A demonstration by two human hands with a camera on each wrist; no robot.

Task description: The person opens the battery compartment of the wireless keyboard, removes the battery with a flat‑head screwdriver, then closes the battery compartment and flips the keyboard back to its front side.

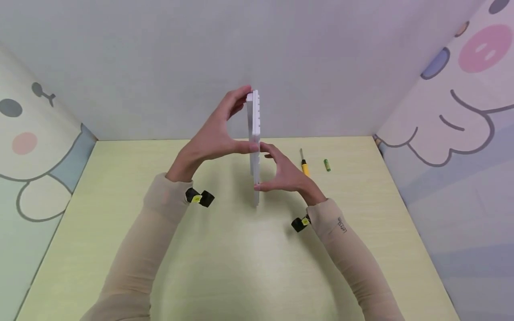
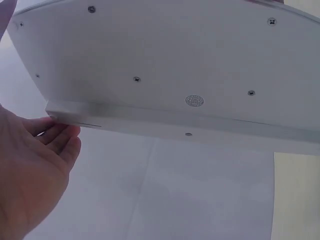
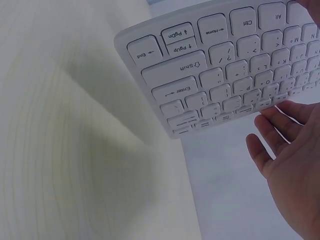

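A white keyboard (image 1: 254, 142) stands on edge in the air above the pale yellow-green table (image 1: 120, 249), its long side running up and down. My left hand (image 1: 218, 133) grips its upper half, fingers over the top end and thumb at mid-length. My right hand (image 1: 286, 173) pinches the lower half from the other side. The left wrist view shows the keyboard's flat underside (image 2: 165, 65) with small screws, and the left hand (image 2: 30, 170) at its edge. In the right wrist view the keyboard's key side (image 3: 225, 75) faces the right hand (image 3: 292, 165).
A yellow-handled screwdriver (image 1: 304, 165) and a small green battery (image 1: 327, 165) lie on the table just right of my right hand. Padded walls with cartoon prints close in the table at the back, left and right.
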